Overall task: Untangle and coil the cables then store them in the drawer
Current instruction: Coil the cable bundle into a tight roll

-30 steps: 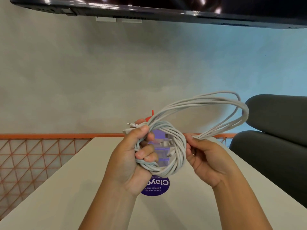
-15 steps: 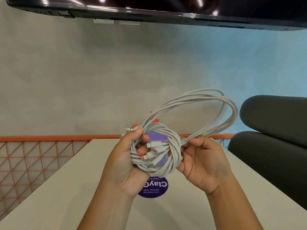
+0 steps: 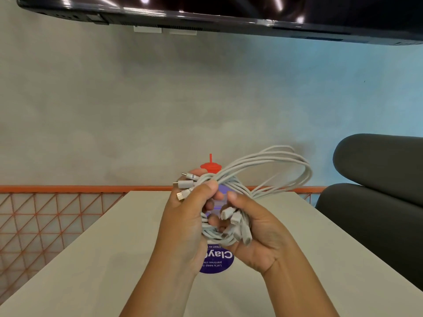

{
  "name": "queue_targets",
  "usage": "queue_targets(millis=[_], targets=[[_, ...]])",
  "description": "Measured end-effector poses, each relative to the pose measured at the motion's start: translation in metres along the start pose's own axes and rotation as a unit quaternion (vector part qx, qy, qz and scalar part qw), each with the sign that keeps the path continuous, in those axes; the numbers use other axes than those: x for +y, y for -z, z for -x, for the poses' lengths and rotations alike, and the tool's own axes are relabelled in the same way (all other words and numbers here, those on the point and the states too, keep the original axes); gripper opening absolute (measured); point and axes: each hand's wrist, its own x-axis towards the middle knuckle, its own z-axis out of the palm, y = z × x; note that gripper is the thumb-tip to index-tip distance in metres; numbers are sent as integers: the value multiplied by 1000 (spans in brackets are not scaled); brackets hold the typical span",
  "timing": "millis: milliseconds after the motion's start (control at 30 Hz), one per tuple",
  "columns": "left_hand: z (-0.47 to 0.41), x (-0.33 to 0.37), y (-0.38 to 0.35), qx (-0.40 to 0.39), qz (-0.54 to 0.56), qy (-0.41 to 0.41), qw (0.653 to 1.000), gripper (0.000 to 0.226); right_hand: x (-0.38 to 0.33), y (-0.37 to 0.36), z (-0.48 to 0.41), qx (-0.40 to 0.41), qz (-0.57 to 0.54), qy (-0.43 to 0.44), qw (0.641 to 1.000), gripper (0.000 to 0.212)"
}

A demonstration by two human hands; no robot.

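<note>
The left hand (image 3: 183,225) and right hand (image 3: 258,236) both clutch the bundle of pale grey charging cables (image 3: 256,177). 1 loose loop is left to wind in. No drawer is in sight, so storing seems undone.

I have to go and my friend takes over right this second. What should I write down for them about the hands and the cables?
Left hand: grips the white cables, with three plug ends sticking out above the thumb.
Right hand: curled round the wound part, with other plugs by its thumb.
Cables: held in the air over the table; a long loop sticks out to the right.
Done: partly coiled.
Left: wind in the loose loop, then put the bundle in the drawer, which is not in view.
</note>
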Motion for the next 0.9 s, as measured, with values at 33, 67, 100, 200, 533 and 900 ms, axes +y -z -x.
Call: queue_targets(millis=[33, 67, 100, 200, 533, 900], targets=[[0, 0, 0, 4, -23, -12, 1000, 19, 0, -4, 1, 11, 17, -9, 1000, 17], [1, 0, 0, 6, -50, -25, 998, 21, 0, -7, 2, 15, 35, -15, 999, 11], [1, -1, 0, 8, -82, -41, 996, 23, 1, -7, 2, 22, 57, -20, 998, 18], [4, -2, -1, 0, -174, -88, 981, 20, 9, -1, -3, 93, 118, -6, 989, 30], [3, -12, 5, -35, -367, -168, 914, 32, 21, -3, -6, 118, 325, -37, 938, 29], [-20, -9, 36, 77, -320, -176, 928, 25, -1, -4, 16, -7, 595, -113, 796, 67]])
